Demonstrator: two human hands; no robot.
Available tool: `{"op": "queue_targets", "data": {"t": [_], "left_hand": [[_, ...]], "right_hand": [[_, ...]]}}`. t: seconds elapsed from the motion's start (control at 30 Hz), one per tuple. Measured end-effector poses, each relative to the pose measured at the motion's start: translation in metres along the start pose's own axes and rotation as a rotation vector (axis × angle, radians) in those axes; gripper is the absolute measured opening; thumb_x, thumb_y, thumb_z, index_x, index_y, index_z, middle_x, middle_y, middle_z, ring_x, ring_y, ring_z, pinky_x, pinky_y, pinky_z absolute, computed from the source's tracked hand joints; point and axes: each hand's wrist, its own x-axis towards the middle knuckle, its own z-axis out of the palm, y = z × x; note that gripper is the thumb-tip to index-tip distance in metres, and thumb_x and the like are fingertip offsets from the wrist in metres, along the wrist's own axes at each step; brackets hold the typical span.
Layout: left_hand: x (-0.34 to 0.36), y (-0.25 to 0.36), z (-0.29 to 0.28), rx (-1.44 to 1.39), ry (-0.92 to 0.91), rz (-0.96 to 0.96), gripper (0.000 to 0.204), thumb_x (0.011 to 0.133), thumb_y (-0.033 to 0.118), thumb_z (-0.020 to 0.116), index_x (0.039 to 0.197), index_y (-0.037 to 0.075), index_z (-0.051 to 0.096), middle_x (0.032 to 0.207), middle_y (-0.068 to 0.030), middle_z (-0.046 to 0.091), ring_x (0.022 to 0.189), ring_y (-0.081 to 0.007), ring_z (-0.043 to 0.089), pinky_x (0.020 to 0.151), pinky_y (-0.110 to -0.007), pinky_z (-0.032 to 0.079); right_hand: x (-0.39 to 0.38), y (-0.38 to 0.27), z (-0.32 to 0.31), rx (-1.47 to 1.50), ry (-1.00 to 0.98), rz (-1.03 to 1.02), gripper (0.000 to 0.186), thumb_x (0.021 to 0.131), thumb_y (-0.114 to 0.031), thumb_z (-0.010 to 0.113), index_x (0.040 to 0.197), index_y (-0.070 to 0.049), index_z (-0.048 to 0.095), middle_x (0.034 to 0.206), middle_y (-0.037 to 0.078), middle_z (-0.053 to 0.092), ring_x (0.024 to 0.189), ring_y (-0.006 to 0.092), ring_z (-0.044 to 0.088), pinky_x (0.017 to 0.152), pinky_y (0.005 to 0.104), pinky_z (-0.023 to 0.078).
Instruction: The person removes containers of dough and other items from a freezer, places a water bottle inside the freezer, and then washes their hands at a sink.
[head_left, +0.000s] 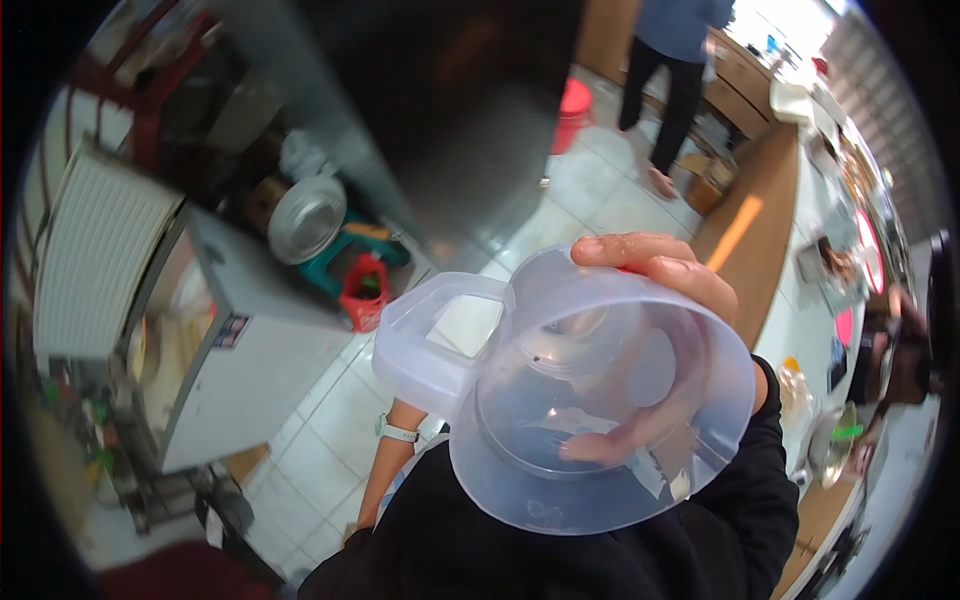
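**Clear plastic jug held up close to the camera**

The right hand (655, 290) grips a clear plastic jug (600, 400) at its rim, fingers curled over the top edge and the thumb (610, 435) showing through the see-through wall. The jug is tipped with its open mouth towards us, its flat handle (430, 335) sticking out to the left, held in the air above the black sleeve (770, 480). The left hand is out of sight; only a forearm with a white watch (397, 431) shows lower down, below the jug. Behind it all lies a white tiled floor (600, 190), with a red bucket (364, 292) beside a round metal bowl (306, 218). Further off another person (675, 70) stands near a long wooden bench (750, 240) on the right.
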Motion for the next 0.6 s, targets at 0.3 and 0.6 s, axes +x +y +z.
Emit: {"op": "queue_targets", "data": {"t": [0.3,0.6], "left_hand": [[-0.176,-0.049,-0.126,0.056,0.262,-0.55,0.018,0.085,0.014,0.053,0.094,0.0,0.059,0.088,-0.0137,0.063,0.078,-0.0238,0.059,0.069,-0.031,0.045],[-0.252,-0.028,-0.243,-0.399,1.125,-0.422,0.041,0.096,0.032,0.033,0.115,-0.001,0.049,0.095,-0.0097,0.059,0.088,-0.0158,0.054,0.082,-0.03,0.043]], "right_hand": [[0.046,0.05,0.208,0.359,-0.349,-0.054,0.1,0.049,-0.024,0.085,0.129,-0.002,0.029,0.121,0.016,0.046,0.111,0.0292,0.044,0.093,0.0386,0.034],[0.07,0.068,0.437,0.722,-0.813,0.233,0.109,0.043,-0.02,0.088,0.13,-0.003,0.025,0.126,0.014,0.038,0.117,0.0238,0.04,0.097,0.038,0.033]]}}
